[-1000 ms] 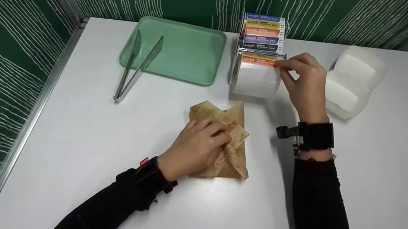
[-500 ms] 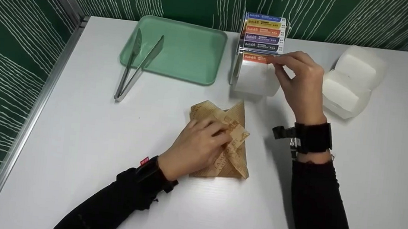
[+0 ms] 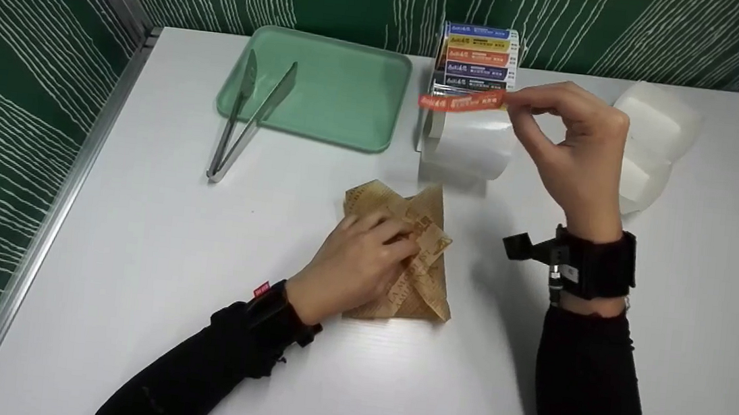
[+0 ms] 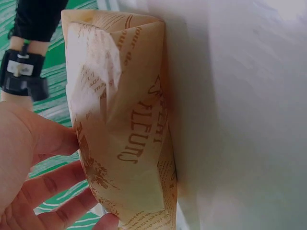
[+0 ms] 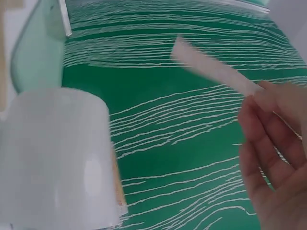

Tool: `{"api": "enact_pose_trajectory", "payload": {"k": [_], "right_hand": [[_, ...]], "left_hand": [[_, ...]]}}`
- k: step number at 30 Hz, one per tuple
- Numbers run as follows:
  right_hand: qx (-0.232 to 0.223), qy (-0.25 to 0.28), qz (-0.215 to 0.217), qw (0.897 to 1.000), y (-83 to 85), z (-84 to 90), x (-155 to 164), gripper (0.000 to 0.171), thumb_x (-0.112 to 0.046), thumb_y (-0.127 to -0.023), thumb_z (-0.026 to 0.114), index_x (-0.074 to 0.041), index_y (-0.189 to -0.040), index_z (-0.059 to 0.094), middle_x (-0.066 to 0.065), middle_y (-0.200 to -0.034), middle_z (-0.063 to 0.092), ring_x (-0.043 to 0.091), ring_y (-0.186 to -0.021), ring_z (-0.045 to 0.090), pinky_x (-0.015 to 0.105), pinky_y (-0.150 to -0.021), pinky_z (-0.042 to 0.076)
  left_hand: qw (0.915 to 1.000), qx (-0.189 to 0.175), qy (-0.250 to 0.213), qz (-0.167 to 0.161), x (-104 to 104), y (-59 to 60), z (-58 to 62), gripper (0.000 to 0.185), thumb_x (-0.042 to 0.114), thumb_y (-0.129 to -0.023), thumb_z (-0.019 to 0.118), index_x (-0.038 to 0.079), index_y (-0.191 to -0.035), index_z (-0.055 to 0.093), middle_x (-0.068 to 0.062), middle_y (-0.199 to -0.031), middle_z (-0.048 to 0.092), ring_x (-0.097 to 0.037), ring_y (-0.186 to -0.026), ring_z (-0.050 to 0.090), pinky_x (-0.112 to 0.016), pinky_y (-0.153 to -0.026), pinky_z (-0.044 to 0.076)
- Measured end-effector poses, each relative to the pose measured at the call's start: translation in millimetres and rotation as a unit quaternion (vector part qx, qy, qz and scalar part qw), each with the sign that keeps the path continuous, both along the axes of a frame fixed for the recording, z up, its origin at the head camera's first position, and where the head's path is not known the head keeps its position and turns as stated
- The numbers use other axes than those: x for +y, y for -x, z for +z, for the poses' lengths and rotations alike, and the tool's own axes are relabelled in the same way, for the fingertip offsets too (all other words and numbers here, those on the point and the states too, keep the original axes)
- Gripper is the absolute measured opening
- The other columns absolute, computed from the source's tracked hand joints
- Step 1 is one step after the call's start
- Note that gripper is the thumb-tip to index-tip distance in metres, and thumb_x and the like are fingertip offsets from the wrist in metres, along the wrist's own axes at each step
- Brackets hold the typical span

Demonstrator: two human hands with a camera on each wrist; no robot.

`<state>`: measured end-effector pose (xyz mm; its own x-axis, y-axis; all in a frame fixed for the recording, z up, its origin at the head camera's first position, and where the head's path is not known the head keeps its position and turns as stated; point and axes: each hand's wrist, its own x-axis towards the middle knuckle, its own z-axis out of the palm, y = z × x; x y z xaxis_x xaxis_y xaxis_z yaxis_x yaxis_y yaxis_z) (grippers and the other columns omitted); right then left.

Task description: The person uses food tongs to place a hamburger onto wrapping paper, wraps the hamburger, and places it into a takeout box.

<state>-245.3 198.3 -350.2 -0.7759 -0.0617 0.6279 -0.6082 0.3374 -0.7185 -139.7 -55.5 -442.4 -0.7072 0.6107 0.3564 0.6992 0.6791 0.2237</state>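
Between thumb and fingertips, my right hand [image 3: 578,150] pinches one end of an orange printed sticker label [image 3: 458,101]. The strip is free of the label roll [image 3: 474,140] and hangs just above it, its pale back showing in the right wrist view [image 5: 213,67]. My left hand [image 3: 357,264] rests on a folded brown printed-paper packet [image 3: 427,277], whose overlapping flaps meet on top. In the left wrist view, the fingertips [image 4: 86,196] and thumb touch the packet's upper face, spread rather than wrapped round it. Whatever the paper encloses is hidden.
Behind the roll, a dispenser shows several coloured labels [image 3: 479,55]. A green tray [image 3: 346,97] stands at the back left, with metal tongs [image 3: 237,134] lying across its edge. To the right sits an open white takeaway box [image 3: 655,126], partly covered by my right hand.
The orange label has come off the roll in my right hand, which has moved right and bent its wrist slightly. My left hand has stayed on the packet.
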Motion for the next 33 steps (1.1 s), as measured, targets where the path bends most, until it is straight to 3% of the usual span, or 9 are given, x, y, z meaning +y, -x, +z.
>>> {"api": "enact_pose_trajectory", "payload": {"k": [4, 8, 13, 19, 25, 28, 33], "right_hand": [[-0.072, 0.104, 0.109, 0.986, -6.4, 1.6, 9, 0.011, 0.01, -0.09, 0.075, 0.016, -0.099, 0.077, 0.005, -0.093, 0.082, 0.014, -0.087, 0.073, 0.023, -0.087, 0.057], [-0.136, 0.136, 0.12, 0.974, -6.8, -4.2, 13, 0.017, 0.007, -0.085, 0.085, 0.018, -0.096, 0.077, 0.007, -0.087, 0.082, 0.014, -0.078, 0.074, 0.022, -0.078, 0.057], [-0.23, 0.121, 0.125, 0.957, -10.2, -27.1, 16, 0.021, 0.0, -0.085, 0.089, 0.013, -0.096, 0.077, 0.008, -0.086, 0.081, 0.013, -0.071, 0.072, 0.021, -0.067, 0.055], [-0.326, 0.092, 0.163, 0.927, -21.2, -64.5, 17, 0.023, -0.008, -0.089, 0.088, 0.007, -0.102, 0.078, 0.005, -0.093, 0.081, 0.011, -0.08, 0.073, 0.023, -0.077, 0.059], [-0.398, 0.086, 0.162, 0.899, -24.6, -91.8, 19, 0.017, -0.009, -0.093, 0.084, 0.001, -0.106, 0.078, 0.002, -0.097, 0.081, 0.01, -0.084, 0.072, 0.024, -0.079, 0.059], [-0.411, 0.086, 0.156, 0.894, -25.5, -97.9, 20, 0.017, -0.007, -0.093, 0.084, 0.001, -0.106, 0.078, 0.003, -0.098, 0.082, 0.012, -0.086, 0.073, 0.024, -0.081, 0.06], [-0.408, 0.042, 0.143, 0.901, -26.8, -101.0, 19, 0.02, -0.01, -0.093, 0.084, 0.001, -0.108, 0.077, 0.001, -0.099, 0.081, 0.016, -0.091, 0.075, 0.026, -0.085, 0.06]], "left_hand": [[0.9999, 0.009, -0.007, 0.0, 0, 0.6, -2.0, 0.015, 0.017, -0.106, 0.066, 0.019, -0.114, 0.078, -0.001, -0.133, 0.072, -0.025, -0.123, 0.064, -0.039, -0.089, 0.055], [0.9999, 0.005, -0.01, 0.002, 0, 0.3, -2.1, 0.017, 0.016, -0.106, 0.065, 0.02, -0.115, 0.079, -0.001, -0.132, 0.071, -0.025, -0.124, 0.064, -0.041, -0.087, 0.055], [0.9999, -0.002, -0.01, 0.005, 0, -0.7, -1.6, 0.018, 0.017, -0.107, 0.065, 0.019, -0.117, 0.079, -0.005, -0.134, 0.07, -0.027, -0.126, 0.064, -0.041, -0.09, 0.056], [0.9998, -0.017, 0.001, 0.004, -1, -1.5, 3.0, 0.02, 0.019, -0.106, 0.067, 0.019, -0.123, 0.078, -0.007, -0.137, 0.067, -0.028, -0.129, 0.064, -0.043, -0.094, 0.057], [1.0, 0.0, -0.004, -0.005, -2, -0.8, 3.6, 0.024, 0.018, -0.104, 0.072, 0.018, -0.127, 0.078, -0.007, -0.131, 0.071, -0.027, -0.123, 0.068, -0.037, -0.089, 0.057], [1.0, 0.001, -0.005, -0.006, -2, -0.8, 3.8, 0.026, 0.017, -0.103, 0.073, 0.018, -0.128, 0.078, -0.009, -0.133, 0.072, -0.028, -0.124, 0.07, -0.038, -0.089, 0.058], [1.0, 0.004, -0.004, -0.007, -1, -1.0, 4.5, 0.025, 0.017, -0.102, 0.073, 0.018, -0.127, 0.078, -0.01, -0.134, 0.073, -0.029, -0.125, 0.07, -0.041, -0.095, 0.06]]}}
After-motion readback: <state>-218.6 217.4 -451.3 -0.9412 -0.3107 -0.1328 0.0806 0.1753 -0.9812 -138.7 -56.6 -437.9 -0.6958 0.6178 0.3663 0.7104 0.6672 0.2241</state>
